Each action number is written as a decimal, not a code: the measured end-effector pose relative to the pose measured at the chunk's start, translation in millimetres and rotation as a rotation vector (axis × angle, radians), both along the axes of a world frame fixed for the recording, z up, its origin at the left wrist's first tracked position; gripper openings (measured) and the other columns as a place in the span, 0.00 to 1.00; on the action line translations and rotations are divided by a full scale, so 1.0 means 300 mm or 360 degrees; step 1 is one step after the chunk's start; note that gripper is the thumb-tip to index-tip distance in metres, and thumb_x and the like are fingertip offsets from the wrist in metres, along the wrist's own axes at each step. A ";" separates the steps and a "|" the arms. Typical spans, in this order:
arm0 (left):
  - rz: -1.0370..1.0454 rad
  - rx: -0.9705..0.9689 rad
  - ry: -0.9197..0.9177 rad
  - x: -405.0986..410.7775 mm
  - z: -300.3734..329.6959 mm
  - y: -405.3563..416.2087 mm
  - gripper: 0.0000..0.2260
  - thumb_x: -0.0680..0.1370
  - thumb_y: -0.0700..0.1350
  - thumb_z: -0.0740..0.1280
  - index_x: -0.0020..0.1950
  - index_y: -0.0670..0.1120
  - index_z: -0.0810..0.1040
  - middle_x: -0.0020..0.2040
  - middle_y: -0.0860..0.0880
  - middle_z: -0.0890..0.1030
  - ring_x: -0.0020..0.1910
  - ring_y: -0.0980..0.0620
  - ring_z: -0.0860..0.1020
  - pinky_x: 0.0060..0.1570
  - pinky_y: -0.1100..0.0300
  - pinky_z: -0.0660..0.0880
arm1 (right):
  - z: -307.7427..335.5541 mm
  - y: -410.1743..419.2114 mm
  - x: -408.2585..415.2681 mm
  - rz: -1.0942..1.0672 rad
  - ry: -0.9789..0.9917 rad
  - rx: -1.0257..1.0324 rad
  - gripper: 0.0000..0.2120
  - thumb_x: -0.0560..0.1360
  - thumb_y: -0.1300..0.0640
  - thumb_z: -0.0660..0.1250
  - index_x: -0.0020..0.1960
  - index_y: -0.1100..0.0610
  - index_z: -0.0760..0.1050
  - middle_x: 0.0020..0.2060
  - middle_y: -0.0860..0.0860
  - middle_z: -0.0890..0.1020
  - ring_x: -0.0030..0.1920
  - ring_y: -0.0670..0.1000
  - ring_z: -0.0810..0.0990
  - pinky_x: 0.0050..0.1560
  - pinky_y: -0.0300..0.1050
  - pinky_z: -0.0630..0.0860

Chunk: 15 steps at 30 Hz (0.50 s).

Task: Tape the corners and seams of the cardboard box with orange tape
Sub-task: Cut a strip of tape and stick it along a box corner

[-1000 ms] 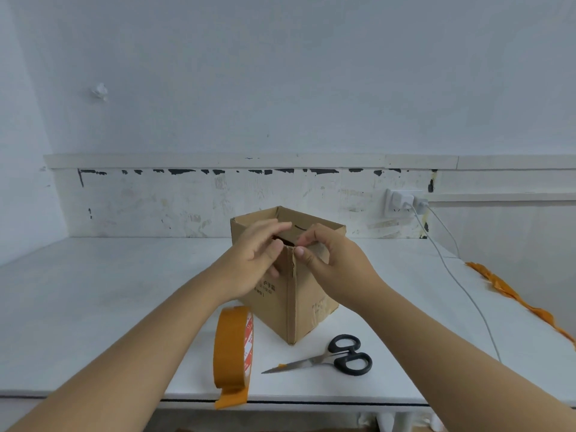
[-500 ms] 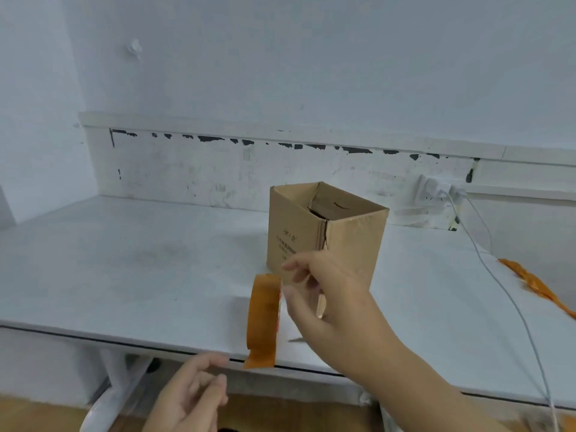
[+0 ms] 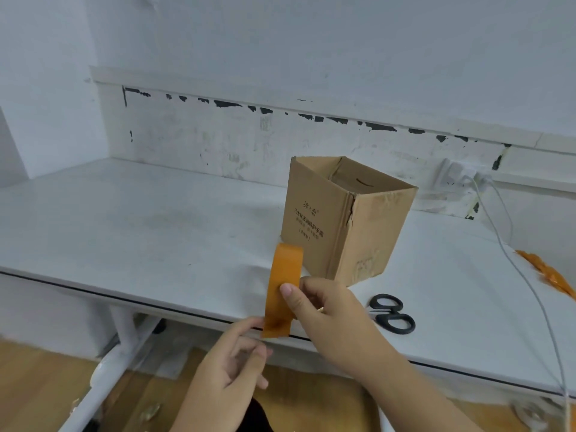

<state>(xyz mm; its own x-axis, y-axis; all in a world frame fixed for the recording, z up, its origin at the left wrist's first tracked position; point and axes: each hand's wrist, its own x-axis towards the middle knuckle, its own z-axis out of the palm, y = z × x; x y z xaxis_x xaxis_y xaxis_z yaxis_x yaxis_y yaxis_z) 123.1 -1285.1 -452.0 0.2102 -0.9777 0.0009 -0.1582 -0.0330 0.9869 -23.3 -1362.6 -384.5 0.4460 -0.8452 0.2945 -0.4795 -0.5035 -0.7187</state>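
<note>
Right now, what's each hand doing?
Left hand: pinching the loose end of the orange tape.
Right hand: closed on the tape roll, thumb on its face.

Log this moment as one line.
right hand: holds tape roll | left hand: pinching tape end | box: untaped | scissors: idle

Open-topped cardboard box (image 3: 344, 219) stands upright behind the on-edge orange tape roll (image 3: 285, 280)

Orange tape roll (image 3: 285, 277), brown box (image 3: 346, 218), black-handled scissors (image 3: 393, 313).
</note>
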 end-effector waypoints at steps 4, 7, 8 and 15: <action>0.0008 0.0043 0.0030 0.000 -0.018 -0.011 0.06 0.76 0.50 0.66 0.51 0.58 0.78 0.45 0.54 0.84 0.36 0.52 0.82 0.35 0.64 0.76 | -0.004 -0.008 0.000 -0.0003 0.0017 0.0065 0.22 0.75 0.34 0.56 0.34 0.51 0.70 0.25 0.44 0.71 0.28 0.41 0.70 0.32 0.39 0.69; 0.0121 0.0142 0.0319 -0.020 -0.015 -0.041 0.07 0.75 0.50 0.66 0.51 0.51 0.80 0.43 0.53 0.85 0.35 0.50 0.83 0.32 0.58 0.78 | -0.005 -0.008 -0.003 -0.0010 0.0040 0.0112 0.22 0.75 0.34 0.56 0.36 0.51 0.71 0.25 0.42 0.72 0.28 0.40 0.72 0.33 0.39 0.69; 0.0183 0.0174 0.0421 -0.027 -0.016 -0.052 0.08 0.74 0.50 0.66 0.50 0.49 0.80 0.41 0.52 0.85 0.35 0.49 0.83 0.30 0.57 0.77 | -0.006 -0.008 -0.004 -0.0012 0.0046 0.0114 0.23 0.74 0.33 0.56 0.36 0.51 0.72 0.26 0.42 0.73 0.28 0.41 0.72 0.34 0.39 0.69; 0.0461 0.0339 0.0830 -0.073 -0.050 -0.085 0.12 0.70 0.45 0.73 0.48 0.40 0.78 0.32 0.45 0.83 0.27 0.48 0.81 0.24 0.58 0.74 | -0.014 -0.004 -0.009 -0.0009 0.0073 0.0138 0.25 0.70 0.28 0.50 0.38 0.48 0.71 0.34 0.46 0.79 0.37 0.45 0.79 0.41 0.44 0.77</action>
<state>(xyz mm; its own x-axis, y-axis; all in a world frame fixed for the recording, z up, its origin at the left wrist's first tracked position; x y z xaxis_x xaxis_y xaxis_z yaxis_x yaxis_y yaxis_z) 101.3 -1310.7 -466.9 0.3867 -0.8484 -0.3614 0.3867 -0.2066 0.8988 -26.0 -1363.8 -388.7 0.4527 -0.8690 0.1999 -0.5153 -0.4379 -0.7367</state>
